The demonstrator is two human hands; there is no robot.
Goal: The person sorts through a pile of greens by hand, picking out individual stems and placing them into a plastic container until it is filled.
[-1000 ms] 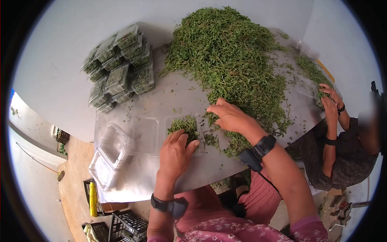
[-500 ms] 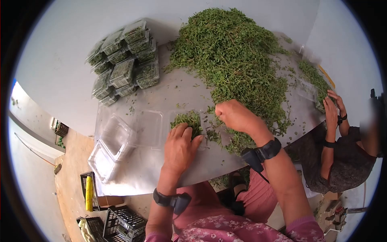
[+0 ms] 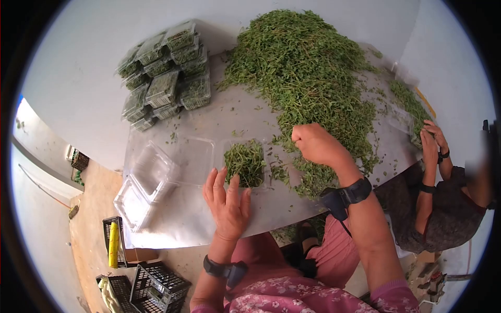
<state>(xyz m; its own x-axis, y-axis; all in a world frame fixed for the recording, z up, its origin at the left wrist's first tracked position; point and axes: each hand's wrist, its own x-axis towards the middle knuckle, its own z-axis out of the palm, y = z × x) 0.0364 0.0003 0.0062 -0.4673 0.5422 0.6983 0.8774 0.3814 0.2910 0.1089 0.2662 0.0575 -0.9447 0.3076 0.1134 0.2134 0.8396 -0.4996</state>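
A clear plastic clamshell box [image 3: 195, 156] lies open on the metal table, its lid flat to the left. Cut green sprigs [image 3: 244, 163] fill its right half. My left hand [image 3: 227, 201] is open at the near edge of the box, fingers spread and nothing held. My right hand [image 3: 316, 144] is a closed fist over the near edge of a big heap of green sprigs [image 3: 302, 62]; whatever is inside the fist is hidden. Left of the open box sits a bare clear clamshell box [image 3: 151, 169].
Filled clamshell boxes [image 3: 163, 88] are stacked at the back left. On the right a co-worker's hands [image 3: 432, 143] touch another box beside more greens [image 3: 409, 99]. Black crates [image 3: 156, 287] stand on the floor at lower left. Loose leaves dot the metal table [image 3: 209, 122].
My left hand has lifted off the sprigs in the box and drawn back toward me, its fingers spreading. My right fist has shifted slightly over the heap, still closed.
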